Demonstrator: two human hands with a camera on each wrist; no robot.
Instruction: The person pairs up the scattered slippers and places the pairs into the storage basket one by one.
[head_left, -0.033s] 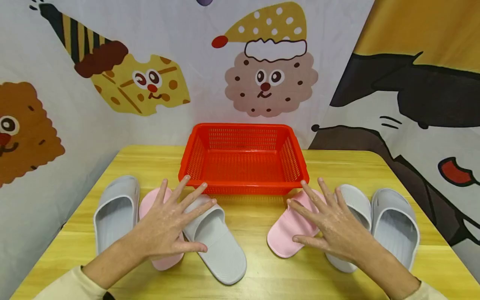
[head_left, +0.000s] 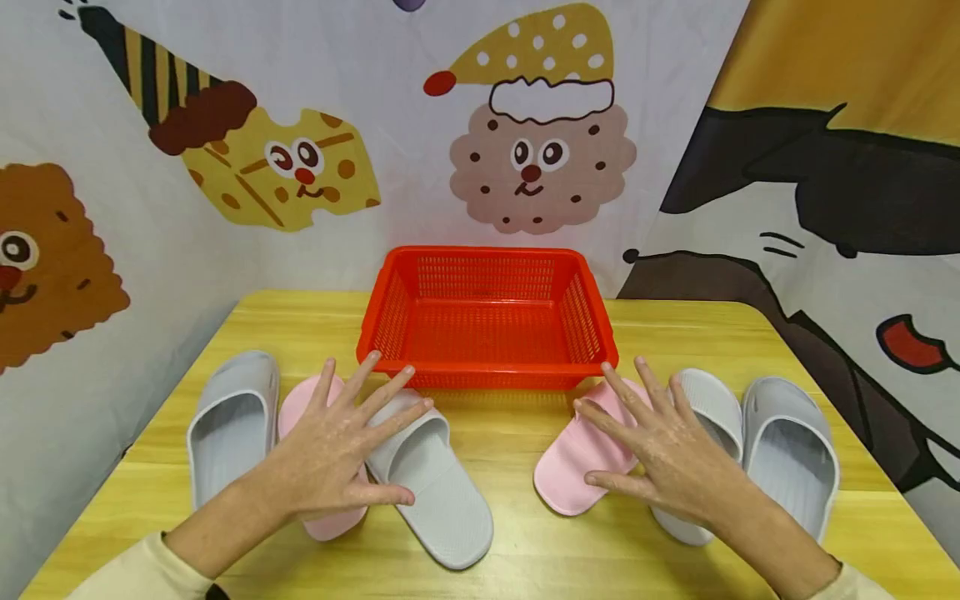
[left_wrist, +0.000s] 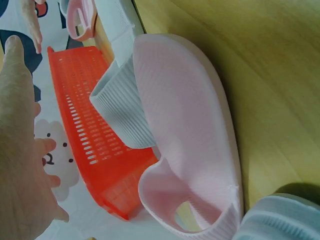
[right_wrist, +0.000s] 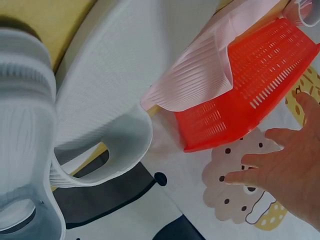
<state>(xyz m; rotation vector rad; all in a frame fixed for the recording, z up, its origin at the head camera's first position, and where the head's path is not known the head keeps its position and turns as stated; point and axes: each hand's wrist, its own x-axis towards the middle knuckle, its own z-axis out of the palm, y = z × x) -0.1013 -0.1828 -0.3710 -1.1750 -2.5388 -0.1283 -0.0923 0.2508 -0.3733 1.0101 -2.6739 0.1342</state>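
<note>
My left hand [head_left: 337,450] is spread palm down above a pink slipper [head_left: 330,527], hiding much of it, and holds nothing. Its thumb overlaps a light grey slide slipper [head_left: 450,508] to the right. My right hand [head_left: 660,450], fingers also spread and holding nothing, hovers between another pink slipper [head_left: 570,471] and a second light grey slide [head_left: 708,404]. Darker grey closed-toe clogs lie at both outer ends, the left clog [head_left: 232,433] and the right clog [head_left: 795,450]. In the left wrist view the pink slipper [left_wrist: 185,110] shows whole, below the hand.
A red perforated plastic basket [head_left: 487,333] with nothing in it stands at the back middle of the yellow wooden table [head_left: 510,550]. Behind it hangs a white cloth [head_left: 412,167] printed with cartoon food figures.
</note>
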